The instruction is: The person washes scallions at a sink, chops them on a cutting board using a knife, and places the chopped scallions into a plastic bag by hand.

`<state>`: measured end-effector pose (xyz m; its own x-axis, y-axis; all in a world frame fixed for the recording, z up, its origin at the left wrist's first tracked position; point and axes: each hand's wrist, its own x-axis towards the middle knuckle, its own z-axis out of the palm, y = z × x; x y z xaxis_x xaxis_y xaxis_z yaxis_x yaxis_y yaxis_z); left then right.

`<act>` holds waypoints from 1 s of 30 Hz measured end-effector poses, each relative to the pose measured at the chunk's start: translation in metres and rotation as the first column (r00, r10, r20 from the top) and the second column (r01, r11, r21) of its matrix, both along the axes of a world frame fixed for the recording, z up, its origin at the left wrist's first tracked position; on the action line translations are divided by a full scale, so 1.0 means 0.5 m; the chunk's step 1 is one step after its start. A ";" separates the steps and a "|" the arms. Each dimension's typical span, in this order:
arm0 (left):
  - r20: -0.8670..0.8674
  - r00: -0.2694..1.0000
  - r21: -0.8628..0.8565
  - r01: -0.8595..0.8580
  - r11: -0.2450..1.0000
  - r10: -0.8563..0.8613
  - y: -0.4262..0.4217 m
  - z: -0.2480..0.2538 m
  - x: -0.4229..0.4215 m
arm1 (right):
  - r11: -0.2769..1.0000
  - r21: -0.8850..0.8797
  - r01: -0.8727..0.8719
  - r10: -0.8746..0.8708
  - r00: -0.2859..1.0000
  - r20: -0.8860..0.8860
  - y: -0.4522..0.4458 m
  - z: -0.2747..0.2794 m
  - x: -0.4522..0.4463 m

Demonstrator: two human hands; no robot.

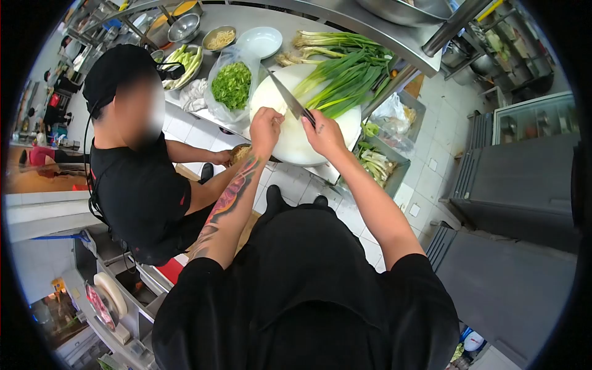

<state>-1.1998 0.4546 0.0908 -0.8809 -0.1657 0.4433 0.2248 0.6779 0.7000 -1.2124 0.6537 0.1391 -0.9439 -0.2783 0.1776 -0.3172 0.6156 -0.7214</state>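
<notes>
- Worktop (pixel 246 15): runs along the far side, carrying the board, bowls and greens.
- Person in black (pixel 135 191): stands to the left, an arm reaching to the worktop's near edge; the red mark on the sleeve is too small to read.
- Round white cutting board (pixel 296 145): lies in front of the wearer.
- Scallions (pixel 345 77): heaped on and beyond the board's far right; the farthest ones lie crosswise, pale root ends left and green leaves right, while nearer leaves slant down-left.
- Clear plastic bag (pixel 251 60): just left of the board, full of chopped greens (pixel 231 86).
- White plate (pixel 260 42): behind the bag.
- Kitchen knife (pixel 286 94): above the board's left half, its long axis slanting, tip up-left towards the bag, handle down-right.
- Right hand (pixel 322 134): closed round the knife handle.
- Left hand (pixel 266 129): beside the blade, fingers bent and bunched; whether they pinch anything cannot be told.
</notes>
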 end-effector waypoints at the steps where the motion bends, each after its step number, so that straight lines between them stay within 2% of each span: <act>1: -0.020 0.999 -0.033 -0.030 0.999 0.029 -0.009 -0.001 -0.007 | 0.999 0.028 -0.031 0.033 0.997 -0.069 -0.014 0.006 -0.008; 3: -0.041 0.997 -0.065 -0.062 0.996 0.060 -0.017 -0.007 -0.009 | 0.996 0.083 -0.038 0.040 0.999 -0.028 -0.032 0.016 -0.020; 9: -0.036 0.999 -0.036 0.001 0.999 -0.002 -0.028 -0.024 0.001 | 0.983 0.147 -0.113 0.118 0.993 -0.022 -0.060 0.021 -0.045; 13: -0.008 1.000 -0.050 -0.012 0.999 0.011 -0.027 -0.024 -0.005 | 0.995 0.054 -0.089 0.093 0.993 -0.078 -0.067 0.057 -0.039; 16: -0.028 1.000 -0.049 0.001 0.999 -0.002 -0.025 -0.019 -0.004 | 0.994 0.094 -0.061 0.064 0.998 -0.027 -0.085 0.048 -0.043; 18: -0.041 0.999 -0.063 0.012 0.998 -0.014 -0.022 -0.011 -0.001 | 0.958 0.265 -0.112 0.097 0.993 0.068 -0.094 0.016 -0.065; 21: -0.019 0.999 -0.006 0.035 0.999 -0.036 -0.035 -0.020 0.006 | 0.982 0.182 -0.050 0.032 0.994 0.100 -0.080 0.064 -0.053; 22: -0.020 1.000 0.042 0.025 0.999 -0.024 -0.041 -0.027 0.010 | 0.982 0.180 -0.051 0.033 0.994 0.102 -0.069 0.075 -0.046; 24: -0.016 1.000 0.086 0.022 0.996 -0.021 -0.038 -0.024 0.028 | 0.997 0.055 -0.053 0.052 0.998 0.018 -0.023 0.094 -0.027; 26: 0.119 0.992 0.218 -0.070 0.973 0.045 -0.021 0.009 0.061 | 0.999 0.009 -0.040 0.039 0.999 0.027 0.039 0.132 0.016; 27: 0.114 0.993 0.219 -0.060 0.974 0.035 -0.001 0.014 0.074 | 0.999 -0.034 -0.037 0.039 0.999 0.038 0.073 0.153 0.040; 28: 0.167 0.981 0.513 0.000 0.858 -0.100 0.030 0.016 0.092 | 0.999 -0.040 -0.023 0.026 0.998 0.053 0.110 0.172 0.063; 29: 0.178 0.954 0.758 0.023 0.652 -0.241 0.066 0.019 0.107 | 0.999 -0.045 -0.012 0.015 0.997 0.070 0.146 0.193 0.087; 30: 0.154 0.928 0.769 0.103 0.631 -0.338 0.108 0.034 0.119 | 0.997 -0.080 0.008 -0.002 0.998 0.069 0.176 0.221 0.112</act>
